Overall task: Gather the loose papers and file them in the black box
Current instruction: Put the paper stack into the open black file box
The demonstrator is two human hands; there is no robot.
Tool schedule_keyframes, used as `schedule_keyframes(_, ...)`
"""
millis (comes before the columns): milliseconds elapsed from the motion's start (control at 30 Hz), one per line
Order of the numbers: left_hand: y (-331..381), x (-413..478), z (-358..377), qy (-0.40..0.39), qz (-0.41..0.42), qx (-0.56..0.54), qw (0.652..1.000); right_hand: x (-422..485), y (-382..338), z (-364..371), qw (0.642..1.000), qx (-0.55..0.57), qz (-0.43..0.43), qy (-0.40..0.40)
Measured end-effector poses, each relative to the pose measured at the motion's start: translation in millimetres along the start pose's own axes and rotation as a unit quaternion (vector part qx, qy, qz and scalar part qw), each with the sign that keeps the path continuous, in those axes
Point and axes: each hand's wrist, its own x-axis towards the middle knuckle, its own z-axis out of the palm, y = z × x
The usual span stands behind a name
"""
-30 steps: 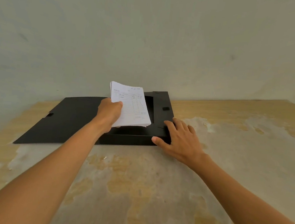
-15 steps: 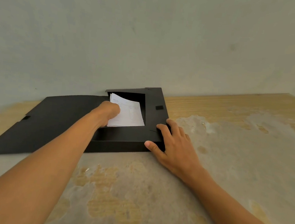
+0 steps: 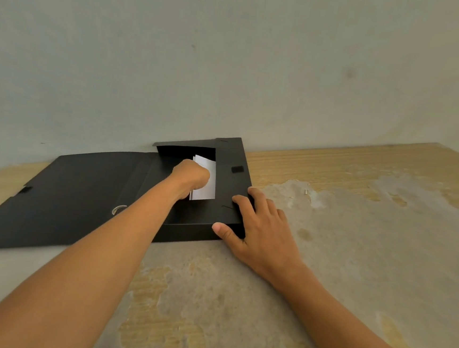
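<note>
The left hand is curled into a closed grip around a small stack of white printed papers, holding them down inside the open compartment of the flat black cardboard file box. The papers stand tilted, their right edge close to the box's right inner wall; whether they rest on the box floor cannot be told. The right hand lies spread and flat over the near right corner of the box, thumb along the front wall, fingers on the top flap. The box's wide black lid lies opened out flat to the left on the bench, a worn wooden surface with pale patches, set against a plain light wall.
</note>
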Motion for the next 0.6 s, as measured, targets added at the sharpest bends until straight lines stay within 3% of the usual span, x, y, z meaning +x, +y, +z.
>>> schedule_keyframes(600,-4,-10,7,0.072,0.048,0.056,0.995,1,2,2,1.0,0.011,-0.006,0.004)
